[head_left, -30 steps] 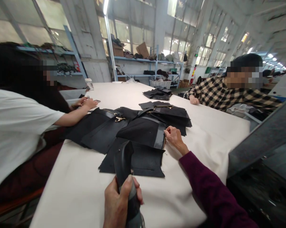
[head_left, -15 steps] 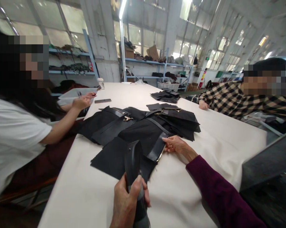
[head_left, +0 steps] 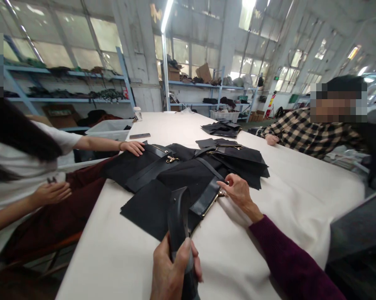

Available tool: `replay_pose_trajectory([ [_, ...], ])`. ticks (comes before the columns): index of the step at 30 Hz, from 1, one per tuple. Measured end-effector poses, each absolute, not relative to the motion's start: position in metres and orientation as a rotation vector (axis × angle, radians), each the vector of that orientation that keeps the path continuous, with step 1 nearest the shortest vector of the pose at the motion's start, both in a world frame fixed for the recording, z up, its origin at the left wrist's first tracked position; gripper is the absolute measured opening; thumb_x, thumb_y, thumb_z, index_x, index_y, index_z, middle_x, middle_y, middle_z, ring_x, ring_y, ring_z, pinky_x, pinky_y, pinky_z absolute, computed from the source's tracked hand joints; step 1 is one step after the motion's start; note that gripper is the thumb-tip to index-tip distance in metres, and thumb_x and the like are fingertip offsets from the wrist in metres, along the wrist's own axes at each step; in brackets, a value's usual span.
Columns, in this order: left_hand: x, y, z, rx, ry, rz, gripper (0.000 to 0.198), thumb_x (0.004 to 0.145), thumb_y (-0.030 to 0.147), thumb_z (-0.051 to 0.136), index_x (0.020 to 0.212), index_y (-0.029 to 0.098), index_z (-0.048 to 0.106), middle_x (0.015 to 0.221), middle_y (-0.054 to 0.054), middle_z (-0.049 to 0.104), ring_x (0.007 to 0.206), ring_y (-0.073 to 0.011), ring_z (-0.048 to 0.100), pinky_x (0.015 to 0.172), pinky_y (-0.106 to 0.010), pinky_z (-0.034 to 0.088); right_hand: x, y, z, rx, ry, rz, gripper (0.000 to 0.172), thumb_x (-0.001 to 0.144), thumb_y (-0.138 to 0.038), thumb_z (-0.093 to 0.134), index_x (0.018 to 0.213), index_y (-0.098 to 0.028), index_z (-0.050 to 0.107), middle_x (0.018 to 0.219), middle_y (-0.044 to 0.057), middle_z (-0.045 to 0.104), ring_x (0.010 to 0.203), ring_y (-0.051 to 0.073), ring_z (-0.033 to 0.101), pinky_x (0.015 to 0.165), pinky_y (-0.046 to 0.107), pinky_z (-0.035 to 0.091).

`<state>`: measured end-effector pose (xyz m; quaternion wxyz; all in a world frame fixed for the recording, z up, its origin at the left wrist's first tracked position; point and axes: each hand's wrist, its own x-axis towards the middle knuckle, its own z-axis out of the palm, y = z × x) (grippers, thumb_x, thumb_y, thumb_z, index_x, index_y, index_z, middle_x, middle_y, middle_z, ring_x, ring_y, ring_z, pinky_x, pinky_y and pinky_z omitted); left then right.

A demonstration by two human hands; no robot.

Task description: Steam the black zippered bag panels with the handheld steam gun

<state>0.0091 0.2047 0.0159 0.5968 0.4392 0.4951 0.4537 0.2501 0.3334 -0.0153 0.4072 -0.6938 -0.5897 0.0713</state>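
My left hand (head_left: 172,268) is wrapped round the handle of a dark grey hand tool (head_left: 178,216) that stands up over the near edge of a black fabric piece (head_left: 150,206). My right hand (head_left: 238,191), in a maroon sleeve, rests with its fingers curled on the end of a black leather strap with a gold clasp (head_left: 208,196). More black pieces with straps and gold hardware (head_left: 172,159) lie spread across the white table (head_left: 269,216).
A person in a white shirt sits at the left with one hand (head_left: 133,147) on the black pieces. A person in a checked shirt (head_left: 300,131) sits at the right. A phone (head_left: 139,136), a second black pile (head_left: 221,128) and a grey bin (head_left: 108,129) lie further back.
The person at the left has lowered a hand from near the phone onto the black pieces. My right hand has shifted slightly on the strap's end. My left hand keeps the tool.
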Motion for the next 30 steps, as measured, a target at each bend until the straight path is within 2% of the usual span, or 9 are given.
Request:
replay_pose_trajectory([
  [2, 0.009, 0.205, 0.016, 1.025, 1.137, 1.059, 0.033, 0.079, 0.048, 0.053, 0.067, 0.017, 0.05, 0.038, 0.0, 0.059, 0.031, -0.0089, 0.049, 0.035, -0.017, 0.035, 0.253, 0.336, -0.017, -1.717, -1.488, 0.16, 0.036, 0.065, -0.044, 0.071, 0.086, -0.017, 0.058, 0.086, 0.011, 0.06, 0.083, 0.025, 0.055, 0.067, 0.032, 0.043],
  [4, 0.009, 0.205, 0.015, 1.03, 1.118, 1.07, 0.034, 0.079, 0.048, 0.054, 0.066, 0.017, 0.05, 0.037, 0.0, 0.059, 0.031, -0.0087, 0.049, 0.034, -0.016, 0.035, 0.253, 0.339, -0.019, -1.693, -1.541, 0.262, 0.043, 0.061, -0.042, 0.074, 0.093, -0.017, 0.058, 0.084, 0.01, 0.061, 0.08, 0.024, 0.056, 0.064, 0.031, 0.044],
  [7, 0.009, 0.206, 0.012, 1.043, 1.077, 1.092, 0.034, 0.078, 0.049, 0.054, 0.068, 0.017, 0.05, 0.037, 0.002, 0.058, 0.031, -0.0097, 0.049, 0.035, -0.018, 0.038, 0.25, 0.34, -0.021, -1.614, -1.562, 0.535, 0.038, 0.063, -0.043, 0.072, 0.086, -0.016, 0.058, 0.068, 0.002, 0.059, 0.058, 0.016, 0.053, 0.051, 0.026, 0.042],
  [12, 0.009, 0.206, 0.008, 1.07, 1.057, 1.098, 0.035, 0.079, 0.05, 0.053, 0.069, 0.017, 0.05, 0.037, 0.002, 0.057, 0.031, -0.0093, 0.049, 0.035, -0.018, 0.038, 0.248, 0.336, -0.019, -1.248, -1.297, 1.532, 0.031, 0.07, -0.04, 0.069, 0.077, -0.012, 0.056, 0.06, -0.001, 0.055, 0.042, 0.006, 0.046, 0.04, 0.018, 0.04],
  [17, 0.012, 0.206, 0.013, 1.026, 1.034, 1.091, 0.031, 0.078, 0.046, 0.054, 0.067, 0.017, 0.048, 0.036, 0.002, 0.056, 0.029, -0.0087, 0.048, 0.033, -0.017, 0.037, 0.235, 0.332, -0.019, -1.245, -1.212, 1.757, 0.03, 0.068, -0.037, 0.072, 0.071, -0.013, 0.054, 0.059, -0.001, 0.058, 0.042, 0.008, 0.051, 0.037, 0.018, 0.045],
  [21, 0.016, 0.206, 0.011, 1.002, 1.002, 1.08, 0.028, 0.077, 0.044, 0.055, 0.071, 0.017, 0.047, 0.036, 0.003, 0.054, 0.029, -0.0078, 0.046, 0.031, -0.016, 0.035, 0.218, 0.33, -0.02, -1.232, -1.153, 1.726, 0.028, 0.065, -0.032, 0.074, 0.077, -0.014, 0.056, 0.066, 0.001, 0.06, 0.047, 0.01, 0.054, 0.039, 0.02, 0.047],
  [23, 0.016, 0.206, 0.008, 1.003, 0.989, 1.07, 0.03, 0.077, 0.046, 0.055, 0.071, 0.017, 0.046, 0.036, 0.004, 0.054, 0.028, -0.0081, 0.047, 0.031, -0.016, 0.035, 0.213, 0.329, -0.019, -1.195, -1.203, 1.606, 0.027, 0.065, -0.033, 0.072, 0.07, -0.014, 0.055, 0.062, 0.0, 0.057, 0.046, 0.009, 0.05, 0.04, 0.02, 0.043],
  [26, 0.016, 0.206, 0.002, 1.011, 0.977, 1.063, 0.034, 0.077, 0.049, 0.055, 0.07, 0.017, 0.046, 0.036, 0.003, 0.053, 0.028, -0.0079, 0.047, 0.031, -0.017, 0.036, 0.212, 0.329, -0.014, -1.121, -1.324, 1.276, 0.034, 0.071, -0.041, 0.065, 0.059, -0.015, 0.048, 0.053, -0.004, 0.045, 0.045, 0.007, 0.038, 0.041, 0.019, 0.032],
  [30, 0.015, 0.207, 0.001, 0.986, 1.018, 1.055, 0.033, 0.075, 0.049, 0.056, 0.073, 0.017, 0.046, 0.035, 0.005, 0.051, 0.027, -0.0081, 0.046, 0.03, -0.017, 0.037, 0.213, 0.325, -0.006, -1.181, -1.468, 0.747, 0.039, 0.077, -0.044, 0.057, 0.055, -0.018, 0.037, 0.055, -0.004, 0.033, 0.053, 0.008, 0.028, 0.046, 0.022, 0.024],
])
